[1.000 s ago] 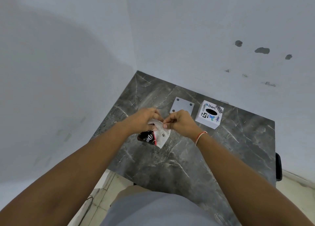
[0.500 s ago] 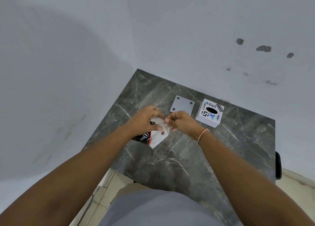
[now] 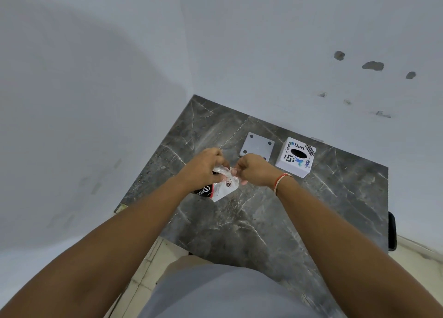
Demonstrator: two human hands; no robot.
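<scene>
A small white and black plastic packet (image 3: 221, 188) with red trim hangs above the dark marble table (image 3: 263, 221). My left hand (image 3: 203, 166) grips its upper left part, fingers curled over the top. My right hand (image 3: 254, 170) pinches the packet's top edge from the right. The two hands nearly meet over the packet's top, which is crumpled between them. The packet's upper part is hidden by my fingers.
A white cube box (image 3: 296, 157) with stickers and a dark oval hole stands at the back right. A flat white square plate (image 3: 257, 146) with corner holes lies to its left. Walls close in on the left and behind. Tiled floor (image 3: 153, 260) shows below the table's near edge.
Both hands have kept hold of the packet and drawn closer over its top. The packet's top has become more bunched and it now hangs lower to the left.
</scene>
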